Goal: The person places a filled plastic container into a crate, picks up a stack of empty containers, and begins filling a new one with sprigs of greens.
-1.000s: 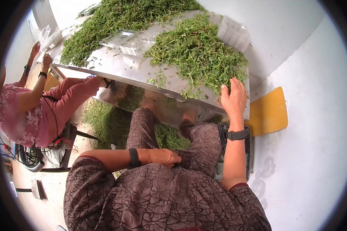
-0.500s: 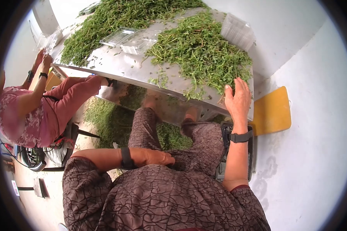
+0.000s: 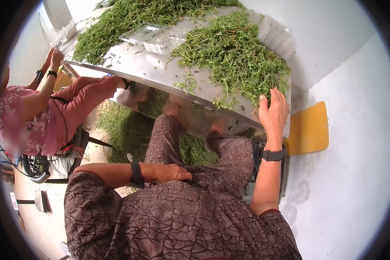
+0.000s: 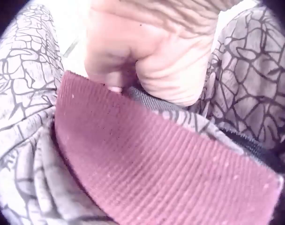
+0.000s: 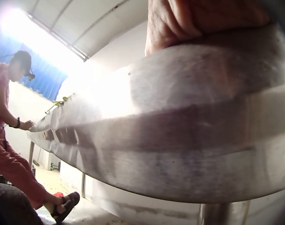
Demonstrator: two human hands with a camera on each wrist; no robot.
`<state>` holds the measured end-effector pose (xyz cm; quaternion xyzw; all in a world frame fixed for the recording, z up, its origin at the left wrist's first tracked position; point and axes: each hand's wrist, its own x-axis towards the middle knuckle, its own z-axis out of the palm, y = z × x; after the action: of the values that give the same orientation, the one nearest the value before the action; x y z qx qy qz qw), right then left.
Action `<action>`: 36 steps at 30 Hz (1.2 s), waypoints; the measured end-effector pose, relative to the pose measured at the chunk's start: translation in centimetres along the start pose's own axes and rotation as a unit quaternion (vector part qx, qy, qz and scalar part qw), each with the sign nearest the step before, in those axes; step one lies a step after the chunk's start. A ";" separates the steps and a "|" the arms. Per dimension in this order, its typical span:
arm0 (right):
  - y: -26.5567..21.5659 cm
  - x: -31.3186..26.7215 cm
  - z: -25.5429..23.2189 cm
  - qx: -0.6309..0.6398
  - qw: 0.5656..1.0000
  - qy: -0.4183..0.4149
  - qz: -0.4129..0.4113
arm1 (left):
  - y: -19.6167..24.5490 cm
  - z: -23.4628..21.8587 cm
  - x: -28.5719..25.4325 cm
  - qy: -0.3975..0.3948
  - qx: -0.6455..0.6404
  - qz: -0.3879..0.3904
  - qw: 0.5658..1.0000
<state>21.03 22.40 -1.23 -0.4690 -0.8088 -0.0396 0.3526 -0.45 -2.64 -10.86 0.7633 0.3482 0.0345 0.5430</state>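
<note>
My right hand (image 3: 273, 113) rests on the near right corner of the metal table (image 3: 130, 74), its fingers straight and lying at the edge of a pile of leafy green stems (image 3: 236, 54). In the right wrist view, the heel of that hand (image 5: 180, 21) sits on the metal surface. My left hand (image 3: 173, 173) lies relaxed on my lap against the patterned clothing, with nothing visible in it. In the left wrist view, a pink ribbed band of cloth (image 4: 166, 154) covers part of the left hand's (image 4: 152, 47) fingers.
Clear plastic boxes (image 3: 167, 40) lie between two heaps of greens; stacked boxes (image 3: 276, 38) stand at the right wall. A yellow board (image 3: 308, 129) leans there. More greens (image 3: 128, 134) lie under the table. Another person (image 3: 34, 117) sits at left, hands at clear plastic.
The head view has shifted slightly, so the table appears farther right. My left hand has slid a little left on my lap. The other person's hands have moved at the plastic.
</note>
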 end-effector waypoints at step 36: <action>-0.6 0.0 -0.7 0.005 0.999 -0.025 0.025 | -2.4 0.9 7.6 0.126 0.072 0.178 0.973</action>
<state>20.93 21.85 -0.54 -0.4883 -0.8056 -0.0152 0.3353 4.48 1.37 -15.78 0.8397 0.2741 0.2008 0.4236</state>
